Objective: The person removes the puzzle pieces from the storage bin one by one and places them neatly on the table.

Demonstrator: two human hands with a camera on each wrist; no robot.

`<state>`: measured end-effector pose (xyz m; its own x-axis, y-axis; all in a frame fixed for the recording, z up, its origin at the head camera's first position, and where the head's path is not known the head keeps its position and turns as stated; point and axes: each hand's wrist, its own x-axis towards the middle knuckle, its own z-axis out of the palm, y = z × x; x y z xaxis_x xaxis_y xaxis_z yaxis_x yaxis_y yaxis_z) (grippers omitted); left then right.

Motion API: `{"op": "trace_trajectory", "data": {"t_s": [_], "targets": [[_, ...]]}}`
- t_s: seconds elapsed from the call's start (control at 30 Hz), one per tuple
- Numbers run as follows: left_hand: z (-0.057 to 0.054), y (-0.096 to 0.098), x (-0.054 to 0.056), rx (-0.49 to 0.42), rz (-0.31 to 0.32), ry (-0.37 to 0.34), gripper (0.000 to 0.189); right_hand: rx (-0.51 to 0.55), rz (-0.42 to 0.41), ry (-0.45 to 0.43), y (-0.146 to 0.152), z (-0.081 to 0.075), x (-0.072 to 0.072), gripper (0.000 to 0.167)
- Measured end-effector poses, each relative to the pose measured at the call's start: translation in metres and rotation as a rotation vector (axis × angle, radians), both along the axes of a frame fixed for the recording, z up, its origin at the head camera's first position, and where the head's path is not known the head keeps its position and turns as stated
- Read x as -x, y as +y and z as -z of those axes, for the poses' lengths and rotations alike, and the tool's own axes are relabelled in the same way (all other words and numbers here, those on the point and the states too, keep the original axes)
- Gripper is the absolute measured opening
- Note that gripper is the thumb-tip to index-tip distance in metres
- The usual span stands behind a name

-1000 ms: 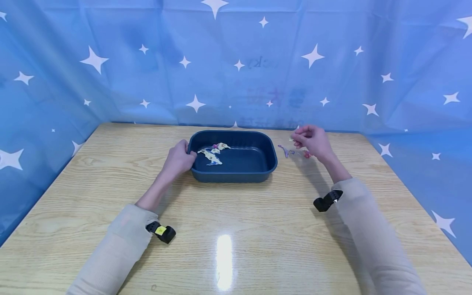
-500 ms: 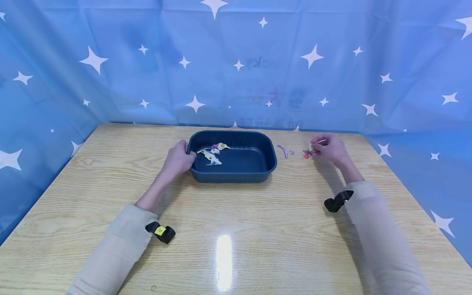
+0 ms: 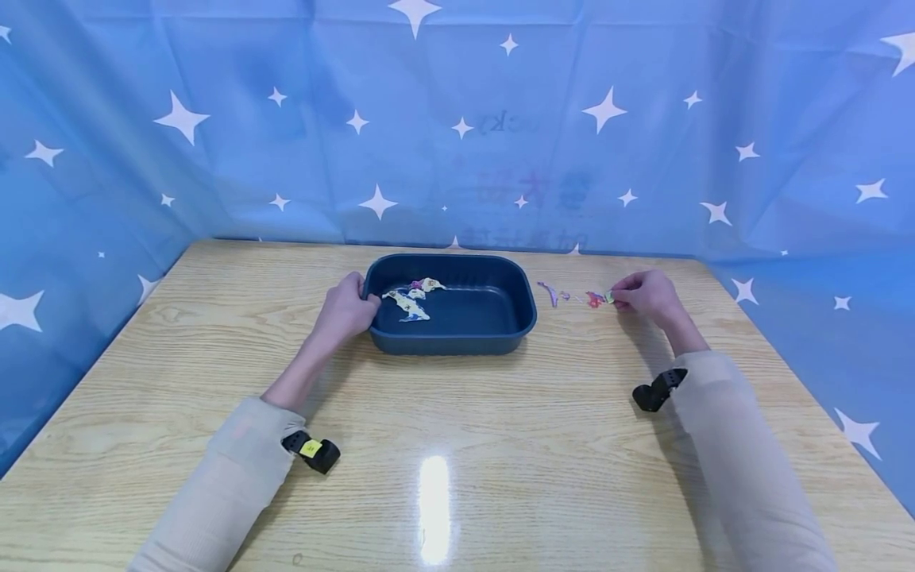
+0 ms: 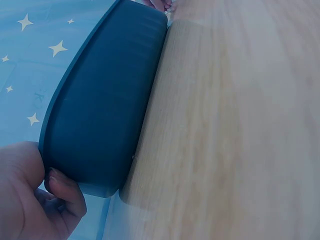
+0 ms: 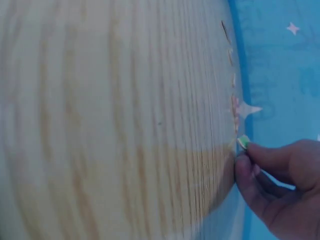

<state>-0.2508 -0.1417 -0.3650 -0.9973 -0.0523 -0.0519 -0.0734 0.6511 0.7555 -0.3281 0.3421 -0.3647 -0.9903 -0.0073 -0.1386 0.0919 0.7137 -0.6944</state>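
Observation:
My left hand (image 3: 346, 308) grips the left rim of a dark blue plastic bin (image 3: 449, 345), with the thumb inside in the head view. The left wrist view shows its curled fingers (image 4: 67, 192) against the bin's outer wall. Inside the bin, toward its left, lie several crumpled white scraps (image 3: 407, 303) with coloured print. At the right, my right hand (image 3: 649, 295) pinches a small green-and-white flat piece (image 5: 243, 142) between thumb and fingers, low at the tabletop. Just left of it sits a red piece (image 3: 595, 299); its exact kind is too small to tell.
A purple strip (image 3: 550, 295) and a tiny purple bit (image 3: 565, 296) lie between the bin and the red piece. The wooden table (image 3: 500, 429) ends at the back against a blue curtain (image 3: 457, 159) with white stars.
My right hand has moved to the right and down to the table, bringing the small green-and-white piece beside the red one. The left hand and the bin stay put.

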Motion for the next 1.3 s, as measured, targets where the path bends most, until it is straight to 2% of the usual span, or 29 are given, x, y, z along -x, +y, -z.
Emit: {"op": "trace_trajectory", "data": {"t_s": [0.4, 0.77, 1.0, 1.3], "targets": [[-0.001, 0.001, -0.001, 0.002, -0.005, -0.005, 0.008, -0.047, 0.009, 0.001, 0.005, 0.001, -0.003, 0.028], [-0.003, 0.003, 0.0, -0.004, -0.012, -0.016, 0.008, -0.069, 0.003, 0.049, 0.005, -0.001, -0.005, 0.035], [-0.003, 0.001, -0.001, -0.002, -0.004, -0.017, 0.008, -0.044, -0.036, 0.096, -0.007, -0.011, -0.004, 0.04], [-0.002, 0.0, 0.0, 0.002, -0.005, -0.006, 0.007, 0.009, -0.124, 0.137, -0.04, -0.03, -0.006, 0.041]]}}
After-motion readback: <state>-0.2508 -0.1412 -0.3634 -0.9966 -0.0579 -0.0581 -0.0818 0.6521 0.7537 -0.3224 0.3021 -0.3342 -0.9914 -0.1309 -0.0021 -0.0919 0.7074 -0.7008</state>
